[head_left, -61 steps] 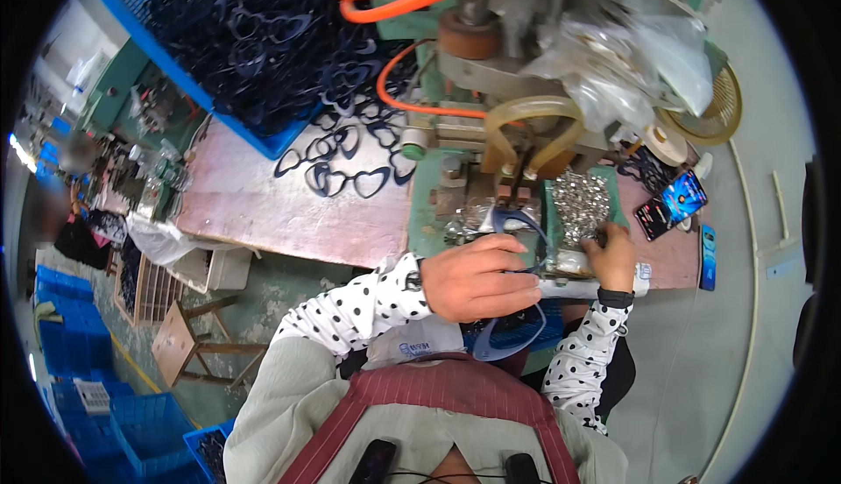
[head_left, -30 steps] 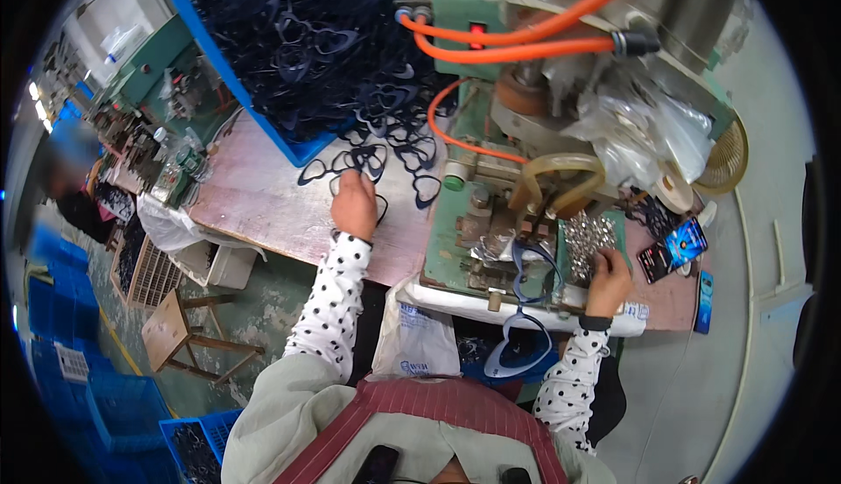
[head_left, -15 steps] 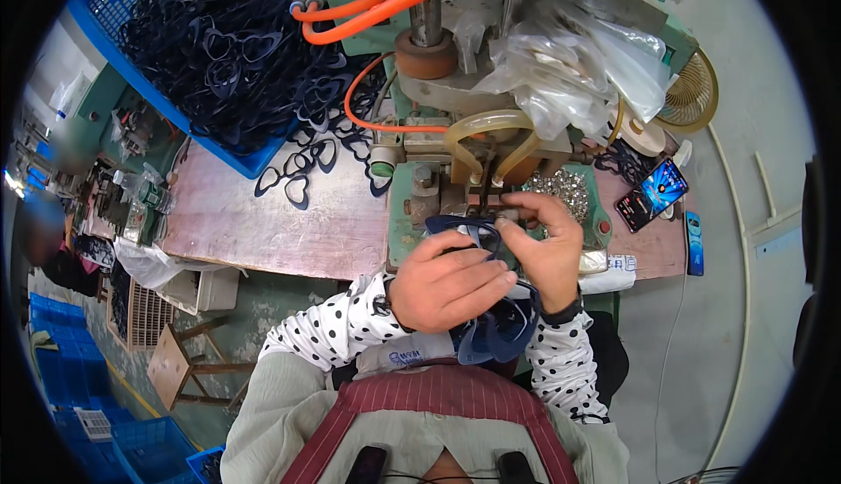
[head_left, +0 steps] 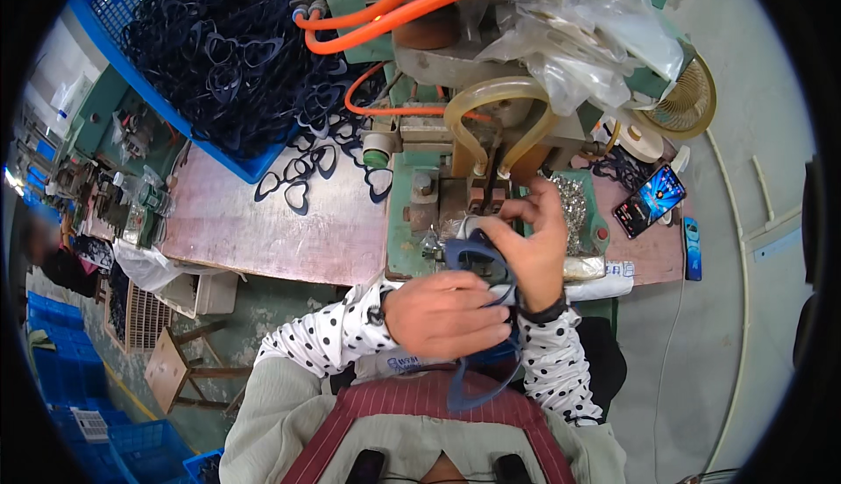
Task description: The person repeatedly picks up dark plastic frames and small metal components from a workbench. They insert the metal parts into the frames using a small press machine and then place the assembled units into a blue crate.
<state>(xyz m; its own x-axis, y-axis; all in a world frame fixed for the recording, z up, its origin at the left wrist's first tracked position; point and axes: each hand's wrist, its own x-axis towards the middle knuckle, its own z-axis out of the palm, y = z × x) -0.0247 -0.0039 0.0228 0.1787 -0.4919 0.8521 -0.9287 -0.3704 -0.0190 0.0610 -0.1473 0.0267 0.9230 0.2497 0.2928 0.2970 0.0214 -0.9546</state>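
My left hand (head_left: 448, 313) is closed around dark blue plastic eyeglass frames (head_left: 480, 252), just in front of a green press machine (head_left: 405, 243). One frame front stands up beyond my fingers. Another dark blue loop (head_left: 457, 392) hangs below them, over my apron. Beside it my right hand (head_left: 536, 252) has its fingers curled and its thumb stretched toward the press fixture (head_left: 484, 199). What sits between the right thumb and fingertips is too small to tell. Two yellowish tubes (head_left: 464, 116) run down to the fixture.
A blue crate (head_left: 149, 103) piled with dark frames stands at the back left, several loose frames (head_left: 296, 193) beside it. Small shiny metal parts (head_left: 569, 208) lie right of the fixture. Two phones (head_left: 650, 199), a small fan (head_left: 688, 98) and orange hoses (head_left: 377, 24) are nearby.
The press head with its tubes has risen. My right hand has shifted slightly up and left. The lower eyeglass frame has swung down and left below my left hand.
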